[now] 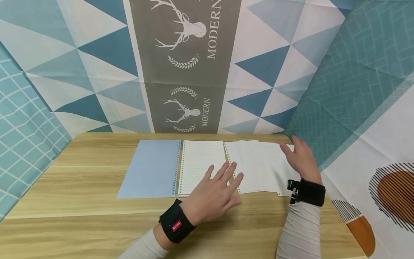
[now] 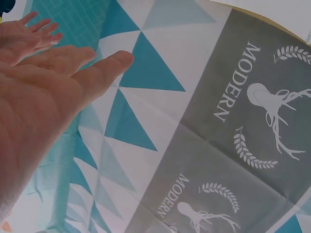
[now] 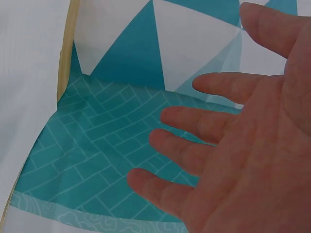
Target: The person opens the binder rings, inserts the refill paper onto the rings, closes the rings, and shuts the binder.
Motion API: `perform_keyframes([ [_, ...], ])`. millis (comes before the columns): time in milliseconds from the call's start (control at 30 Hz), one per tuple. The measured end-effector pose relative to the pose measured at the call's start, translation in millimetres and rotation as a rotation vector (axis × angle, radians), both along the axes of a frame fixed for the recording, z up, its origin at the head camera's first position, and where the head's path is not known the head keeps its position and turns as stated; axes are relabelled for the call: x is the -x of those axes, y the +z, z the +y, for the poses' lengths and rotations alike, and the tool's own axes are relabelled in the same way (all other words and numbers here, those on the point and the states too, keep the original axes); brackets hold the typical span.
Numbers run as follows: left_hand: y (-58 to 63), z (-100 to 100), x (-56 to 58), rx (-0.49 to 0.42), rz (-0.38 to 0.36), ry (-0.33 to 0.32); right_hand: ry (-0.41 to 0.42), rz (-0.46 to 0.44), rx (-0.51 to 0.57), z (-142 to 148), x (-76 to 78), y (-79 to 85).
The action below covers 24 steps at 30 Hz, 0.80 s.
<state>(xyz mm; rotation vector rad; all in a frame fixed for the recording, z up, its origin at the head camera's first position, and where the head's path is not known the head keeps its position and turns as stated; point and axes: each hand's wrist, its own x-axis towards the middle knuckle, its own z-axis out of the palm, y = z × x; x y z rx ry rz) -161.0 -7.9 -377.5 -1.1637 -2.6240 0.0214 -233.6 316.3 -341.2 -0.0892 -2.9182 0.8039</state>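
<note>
My left hand is spread, palm down, over the lower right part of a stack of lined, hole-punched paper. Its fingers are straight and hold nothing; whether they touch the paper cannot be told. Farther right, my right hand is by the outer end of several overlapping loose lined sheets. In the right wrist view its fingers are extended and apart, with nothing between them. A light blue sheet or cover, punched along its right edge, lies left of the stack.
Everything lies on a wood-grain table. Behind it hangs a patterned cloth with triangles and deer heads. A teal cloth borders the right side, and a blue checked one the left. Both wrists wear black straps.
</note>
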Motion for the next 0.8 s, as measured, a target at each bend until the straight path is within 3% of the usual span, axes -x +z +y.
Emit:
perform_keyframes([
  [467,-9.4,9.0,-7.6,0.022,-0.003,-0.068,-0.063,-0.067,-0.022,18.4,-2.3,-5.8],
  [800,-18.8,17.1,-13.5,0.028,-0.054,-0.112,-0.102,-0.185,-0.078,29.4,-5.1,-15.0],
])
